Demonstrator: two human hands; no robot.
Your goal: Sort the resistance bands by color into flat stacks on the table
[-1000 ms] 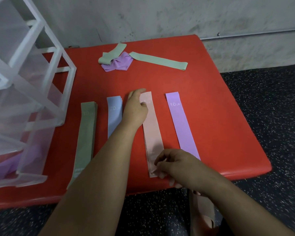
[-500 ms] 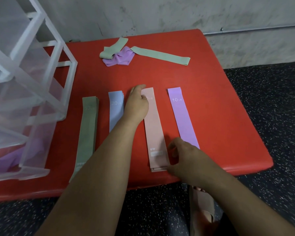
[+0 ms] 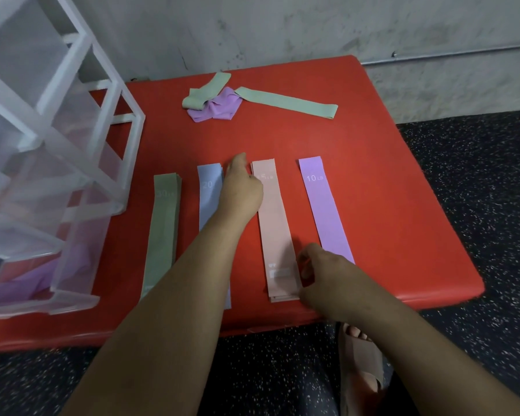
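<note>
Four flat stacks lie side by side on the red table (image 3: pixel 388 181): green bands (image 3: pixel 162 223), blue bands (image 3: pixel 209 196), pink bands (image 3: pixel 275 223) and a purple band (image 3: pixel 324 205). My left hand (image 3: pixel 242 187) rests between the blue and pink stacks at their far ends and touches the pink stack's left edge, one finger pointing away. My right hand (image 3: pixel 321 274) has its fingers curled at the near right edge of the pink stack and pinches it. A loose pile at the back holds a crumpled purple band (image 3: pixel 215 108) and two green bands (image 3: pixel 285 102).
A clear plastic drawer unit (image 3: pixel 57 175) stands on the table's left side with a purple band in its bottom drawer (image 3: pixel 27 283). The wall runs right behind the table. My sandalled foot (image 3: pixel 360 355) is on the dark speckled floor below the front edge.
My left hand slid off the pink stack's far end to its left edge. My right hand moved from the stack's near end to its right side.
</note>
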